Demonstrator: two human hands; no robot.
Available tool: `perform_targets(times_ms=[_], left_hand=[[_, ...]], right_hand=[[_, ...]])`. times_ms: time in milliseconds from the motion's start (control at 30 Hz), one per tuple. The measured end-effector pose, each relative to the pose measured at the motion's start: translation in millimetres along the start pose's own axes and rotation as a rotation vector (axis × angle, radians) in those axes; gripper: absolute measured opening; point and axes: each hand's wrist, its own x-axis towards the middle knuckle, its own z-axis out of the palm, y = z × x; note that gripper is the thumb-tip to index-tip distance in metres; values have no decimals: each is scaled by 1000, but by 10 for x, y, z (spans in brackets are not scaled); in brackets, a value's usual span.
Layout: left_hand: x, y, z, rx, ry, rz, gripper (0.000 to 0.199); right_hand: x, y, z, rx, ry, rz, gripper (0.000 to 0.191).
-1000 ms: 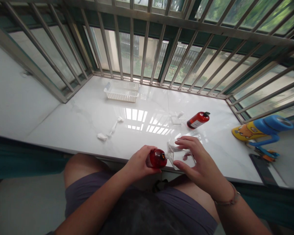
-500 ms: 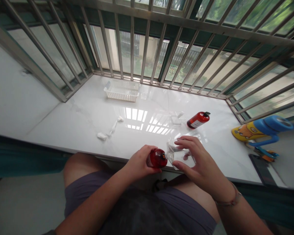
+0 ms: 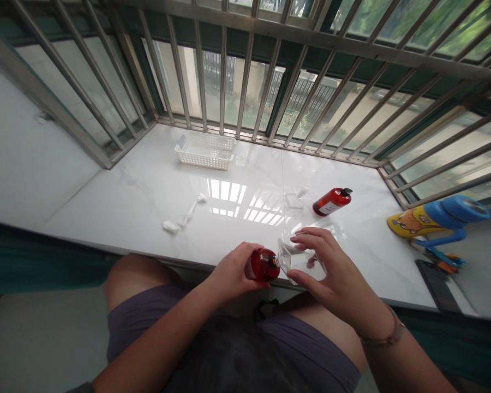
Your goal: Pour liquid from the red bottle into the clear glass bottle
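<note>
Hardly anything has moved since the earlier frame: your left hand grips the red bottle by the near edge of the table, your right hand the clear container, necks close. For a likely pour, keep the 2 mouths aligned, hold steady and tilt slowly.

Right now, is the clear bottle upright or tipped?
Tipped: the right hand holds the clear bottle with its neck pointing sideways toward the red bottle in the left hand.

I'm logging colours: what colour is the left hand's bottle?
The bottle is red; head view shows it.
</note>
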Motion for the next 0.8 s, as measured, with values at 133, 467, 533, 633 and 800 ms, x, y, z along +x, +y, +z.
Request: perform_targets(times_ms=[133,467,533,633,800], left_hand=[[-3,-15,5,-3,5,9,86],[-3,4,6,-6,-3,11,85],[-6,1,6,-8,0,13,86],[-11,1,2,-11,2,7,87],[-12,14,-5,-14,3,-6,88]], right_hand=[[4,5,-1,-3,-17,8,48],[11,-1,-3,0,-37,12,49],[11,13,3,14,-35,22,49],[2,53,22,54,-24,40,48],[-68,152,105,181,33,99,45]])
